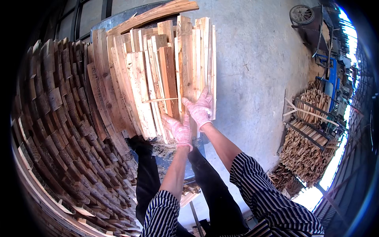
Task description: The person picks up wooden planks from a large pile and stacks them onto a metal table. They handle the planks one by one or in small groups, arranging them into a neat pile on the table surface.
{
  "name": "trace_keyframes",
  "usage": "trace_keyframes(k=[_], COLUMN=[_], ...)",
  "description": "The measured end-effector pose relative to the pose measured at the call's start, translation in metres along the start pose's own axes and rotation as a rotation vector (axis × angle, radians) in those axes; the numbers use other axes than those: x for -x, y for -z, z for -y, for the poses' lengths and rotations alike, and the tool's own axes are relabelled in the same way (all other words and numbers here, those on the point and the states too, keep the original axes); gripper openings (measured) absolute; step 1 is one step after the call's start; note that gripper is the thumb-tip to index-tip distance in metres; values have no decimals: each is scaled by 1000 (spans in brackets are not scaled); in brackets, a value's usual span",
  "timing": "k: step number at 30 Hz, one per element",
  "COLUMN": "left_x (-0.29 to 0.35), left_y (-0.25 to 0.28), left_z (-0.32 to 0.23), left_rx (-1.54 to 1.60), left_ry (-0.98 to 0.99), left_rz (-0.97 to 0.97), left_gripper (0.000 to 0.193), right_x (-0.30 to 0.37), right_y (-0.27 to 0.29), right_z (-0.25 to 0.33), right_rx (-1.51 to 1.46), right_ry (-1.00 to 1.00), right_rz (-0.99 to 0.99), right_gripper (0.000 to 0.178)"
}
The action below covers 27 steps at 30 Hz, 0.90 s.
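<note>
Here, sawn wooden slats (pixel 167 79) lie toward eleven o'clock; the gloved right hand (pixel 200 108) rests on them and the gloved left hand (pixel 180 131) touches their near ends, both with thumb spread from fingers.

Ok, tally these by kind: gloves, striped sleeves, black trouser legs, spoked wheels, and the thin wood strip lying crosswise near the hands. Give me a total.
Pink knit gloves: 2
Black-and-white striped sleeves: 2
Black trouser legs: 2
Spoked wheel: 1
Thin wood strip across the slats: 1
Total: 8
</note>
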<state>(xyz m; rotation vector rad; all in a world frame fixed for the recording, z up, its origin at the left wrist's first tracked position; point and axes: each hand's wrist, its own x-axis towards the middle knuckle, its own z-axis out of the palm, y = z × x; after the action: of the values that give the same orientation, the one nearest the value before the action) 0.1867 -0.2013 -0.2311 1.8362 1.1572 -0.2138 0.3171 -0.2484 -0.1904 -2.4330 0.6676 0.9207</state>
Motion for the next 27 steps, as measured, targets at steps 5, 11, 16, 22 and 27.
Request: trace_keyframes(k=[5,11,16,22,27], left_x=[23,-2,-26,-48,-98], left_y=[-2,22,17,125,105], left_z=[-51,-43,-15,-30,-37], left_rx=[-37,70,103,674,651], left_ry=[93,246,216,365,270], left_rz=[74,170,349,668,805], left_gripper=[100,71,60,62,75], right_x=[-17,-25,-39,-15,-46], right_y=[30,24,20,42,-34], right_z=[-16,-19,-50,-64,-77], right_rx=[17,-83,-304,-765,-1103], right_ry=[-26,-37,37,178,134], right_rz=[19,123,152,482,251], right_gripper=[122,120,118,95,107])
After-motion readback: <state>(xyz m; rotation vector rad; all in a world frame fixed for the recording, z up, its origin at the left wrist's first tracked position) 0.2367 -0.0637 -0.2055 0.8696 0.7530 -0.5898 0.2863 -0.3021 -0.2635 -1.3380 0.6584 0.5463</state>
